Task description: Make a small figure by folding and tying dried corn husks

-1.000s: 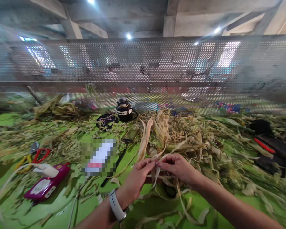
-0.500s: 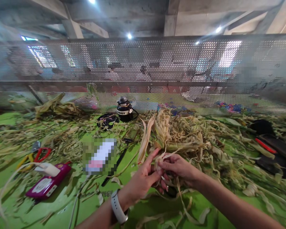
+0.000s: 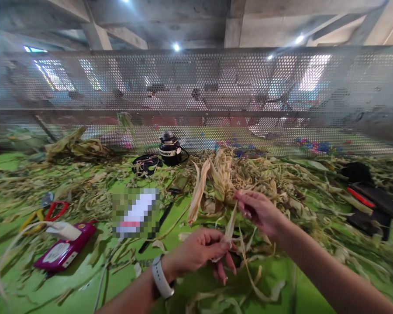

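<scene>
A pale, dry corn husk strip [image 3: 230, 226] stretches between my two hands. Its lower part is pinched between the thumb and fingers of my left hand [image 3: 201, 249], which wears a white-banded watch [image 3: 161, 277]. Up at the strip's thin top end, my right hand [image 3: 261, 210] is closed in a pinch. Just beyond the hands lies a bundle of dry husks [image 3: 223, 176], with one folded husk [image 3: 199, 192] to its left. A narrow husk strand [image 3: 245, 257] hangs in a curve below my right hand.
Husk scraps litter the green table [image 3: 94, 301]. On the left are a purple power strip [image 3: 65, 248] with a white plug, red-handled scissors [image 3: 56, 210] and a blurred-out phone [image 3: 137, 213]. A black jar [image 3: 170, 150] stands before the perforated metal screen [image 3: 196, 96]. Dark items [image 3: 373, 205] lie right.
My hands were together at the husk; now they are apart. The right hand has moved up and right, the left slightly down, and the strip is stretched between them.
</scene>
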`<action>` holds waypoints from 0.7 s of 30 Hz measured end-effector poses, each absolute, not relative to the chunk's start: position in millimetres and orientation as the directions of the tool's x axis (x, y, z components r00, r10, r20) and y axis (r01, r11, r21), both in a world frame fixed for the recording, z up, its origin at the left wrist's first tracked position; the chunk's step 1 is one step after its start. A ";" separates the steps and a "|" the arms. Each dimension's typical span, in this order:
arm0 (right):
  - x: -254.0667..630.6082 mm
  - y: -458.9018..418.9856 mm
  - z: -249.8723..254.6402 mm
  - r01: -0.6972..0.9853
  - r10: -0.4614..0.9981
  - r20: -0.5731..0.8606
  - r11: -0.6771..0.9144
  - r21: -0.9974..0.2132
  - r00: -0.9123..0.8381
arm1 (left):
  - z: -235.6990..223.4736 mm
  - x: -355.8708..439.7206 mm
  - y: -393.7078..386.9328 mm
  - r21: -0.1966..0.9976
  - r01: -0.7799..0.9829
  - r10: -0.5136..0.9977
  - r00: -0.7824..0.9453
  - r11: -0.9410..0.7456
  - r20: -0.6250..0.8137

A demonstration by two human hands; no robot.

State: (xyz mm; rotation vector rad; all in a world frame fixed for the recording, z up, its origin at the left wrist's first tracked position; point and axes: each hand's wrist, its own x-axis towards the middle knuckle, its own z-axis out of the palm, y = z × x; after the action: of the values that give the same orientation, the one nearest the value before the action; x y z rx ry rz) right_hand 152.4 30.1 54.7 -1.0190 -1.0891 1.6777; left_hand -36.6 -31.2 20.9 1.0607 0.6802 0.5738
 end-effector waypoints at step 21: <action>183.3 -42.2 35.7 0.790 0.788 -0.222 0.461 -0.405 -0.574 | 33.6 -51.7 -15.2 0.738 -0.524 0.894 0.369 0.426 -0.254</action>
State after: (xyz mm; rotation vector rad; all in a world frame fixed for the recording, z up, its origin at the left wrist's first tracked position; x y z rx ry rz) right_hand 183.3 -42.2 35.7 -1.4511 -2.6879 0.7472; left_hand -51.7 -15.2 33.6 0.6096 0.7097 0.9858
